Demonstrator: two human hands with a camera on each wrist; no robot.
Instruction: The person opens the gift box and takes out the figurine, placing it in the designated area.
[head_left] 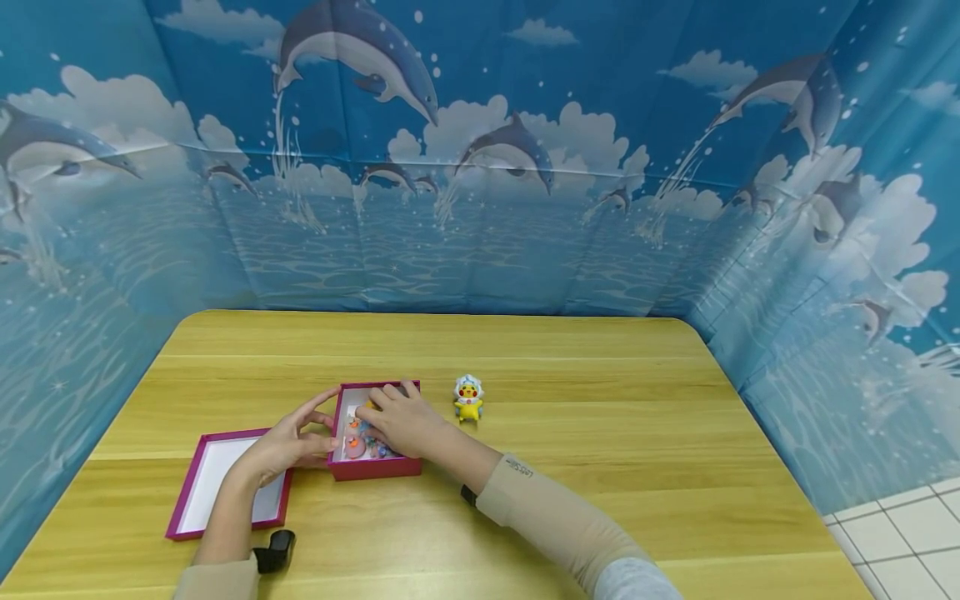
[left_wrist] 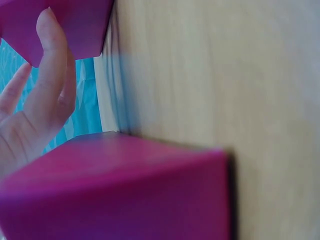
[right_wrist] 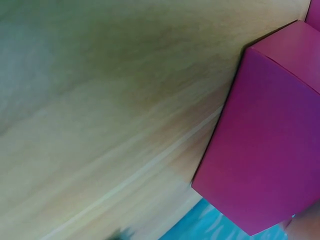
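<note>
A magenta box [head_left: 377,469] with no lid on stands on the table, small colourful pieces [head_left: 356,446] lying inside, too small to tell their kind. My left hand [head_left: 281,450] is at the box's left side, fingers spread, with the thumb near the front corner and a finger by the back corner. In the left wrist view, a digit [left_wrist: 51,37] touches the magenta outer wall. My right hand [head_left: 408,421] reaches over the right wall into the box, fingers bent down. Something yellow [head_left: 370,405] shows by its thumb; whether it is pinched is hidden.
The magenta lid [head_left: 202,483], white inside, lies upturned left of the box, partly under my left forearm. A small yellow figurine [head_left: 468,400] with a white-and-blue hood stands right of the box. A dolphin-print curtain [head_left: 465,242] hangs behind the table's far edge.
</note>
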